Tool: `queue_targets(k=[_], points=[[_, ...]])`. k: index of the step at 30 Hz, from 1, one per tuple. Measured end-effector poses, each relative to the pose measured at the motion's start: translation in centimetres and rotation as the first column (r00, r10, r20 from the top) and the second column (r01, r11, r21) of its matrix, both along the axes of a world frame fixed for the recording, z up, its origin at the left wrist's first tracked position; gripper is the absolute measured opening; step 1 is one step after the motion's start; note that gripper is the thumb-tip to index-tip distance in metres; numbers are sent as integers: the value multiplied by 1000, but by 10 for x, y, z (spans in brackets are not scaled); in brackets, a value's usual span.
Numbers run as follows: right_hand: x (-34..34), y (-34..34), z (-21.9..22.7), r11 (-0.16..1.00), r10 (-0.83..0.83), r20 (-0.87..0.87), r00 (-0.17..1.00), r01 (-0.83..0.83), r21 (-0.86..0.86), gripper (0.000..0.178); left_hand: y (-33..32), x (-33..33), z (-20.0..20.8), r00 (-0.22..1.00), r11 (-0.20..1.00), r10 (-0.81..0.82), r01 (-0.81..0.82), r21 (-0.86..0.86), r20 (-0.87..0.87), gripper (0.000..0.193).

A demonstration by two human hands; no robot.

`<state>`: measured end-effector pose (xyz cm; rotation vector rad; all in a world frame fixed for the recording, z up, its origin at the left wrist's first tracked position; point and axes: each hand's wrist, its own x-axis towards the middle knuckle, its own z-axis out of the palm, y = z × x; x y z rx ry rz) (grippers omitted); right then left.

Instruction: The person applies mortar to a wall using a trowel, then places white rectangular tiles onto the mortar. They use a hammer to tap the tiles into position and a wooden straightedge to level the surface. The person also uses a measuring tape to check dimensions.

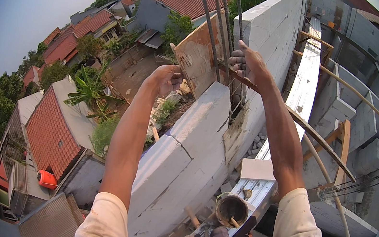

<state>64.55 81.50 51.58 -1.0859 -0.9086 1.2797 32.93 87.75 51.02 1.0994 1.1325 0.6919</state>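
Observation:
A worn brown plywood board (197,54) stands tilted at the end of the low white block wall (185,132). My left hand (168,78) has its fingers curled at the board's lower left edge. Several upright steel bars (215,22) rise beside the board, in the gap between two wall sections. My right hand (249,65) is by these bars, its thumb raised apart from loosely bent fingers, with nothing visible held in it. Just below it runs a long wooden strip (316,132), one end near the bars and the other reaching out to the right.
A taller white block wall (272,26) stands beyond the bars. On my right, a metal plank (303,81) holds a loose pale block (258,170). A dark bucket (232,210) sits near my body. Poles (344,152) cross the space at right; tiled roofs (58,131) lie far below, left.

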Motion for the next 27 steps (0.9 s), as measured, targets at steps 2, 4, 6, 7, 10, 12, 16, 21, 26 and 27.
queue_targets(k=[2,4,6,7,10,12,16,21,26,27], points=[[-3,10,0,999,38,-49,998,-37,21,48,2,1,4,1000,999,11,-11,41,6,10],[-3,14,-4,997,68,-88,994,-66,31,38,2,0,8,1000,998,5,-5,62,-3,8],[2,15,-10,996,83,-124,989,-80,36,28,-4,3,17,998,997,-11,16,71,-60,9],[3,16,-12,996,90,-141,986,-85,39,24,-5,4,19,996,997,-21,28,75,-88,9],[-1,6,-9,995,92,-75,993,-90,35,24,-2,5,22,990,997,2,9,74,-143,10],[-6,-2,-10,993,114,-85,990,-111,43,25,-5,2,24,981,995,-41,58,81,-188,12],[-28,-18,-18,982,176,5,984,-176,63,27,-10,-1,21,968,993,-38,65,102,-248,13],[-54,-15,-39,979,178,-105,978,-166,115,26,-20,-2,4,999,998,-9,12,-56,45,16],[-72,-14,-37,975,213,-241,947,-191,111,21,-28,-10,-13,946,992,33,9,-126,322,16],[-71,-12,-35,967,250,-284,926,-228,110,19,-33,-7,-11,936,993,32,10,-117,350,15]])
